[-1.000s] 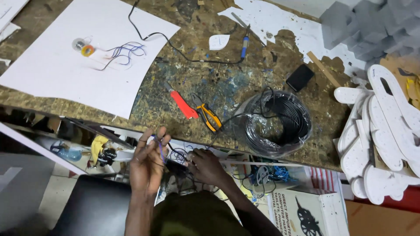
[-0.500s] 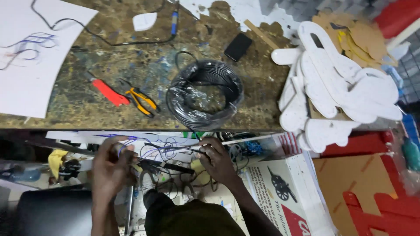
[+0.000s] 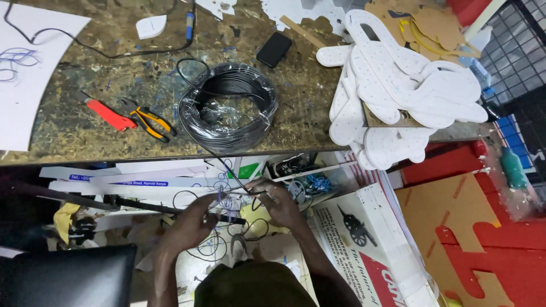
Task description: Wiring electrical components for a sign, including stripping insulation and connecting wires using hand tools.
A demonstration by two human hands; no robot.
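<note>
Since the earlier frames the view has swung to the right along the desk: the white sheet of paper now sits cut off at the left edge, and the stack of white perforated foam cutouts fills the right end. Both hands have stayed below the front edge, working a tangle of thin wires.

At this moment the left hand has its fingers curled in around the blue-violet strands, and the right hand pinches a black strand between thumb and fingertips. That strand seems to run up over the front edge to the coil of black wire in its clear wrap near the middle of the desk, though it is too fine to follow all the way. The wires themselves hang in the air between the hands, above printed cardboard boxes and clutter under the desk.

Left of the coil lie orange-handled pliers beside a red utility knife; a black phone lies nearer the back edge.

Judging from the grip, this goes best with the black strand kept taut from the coil, the loose loops held apart, and the pinch kept close to the working point.
</note>
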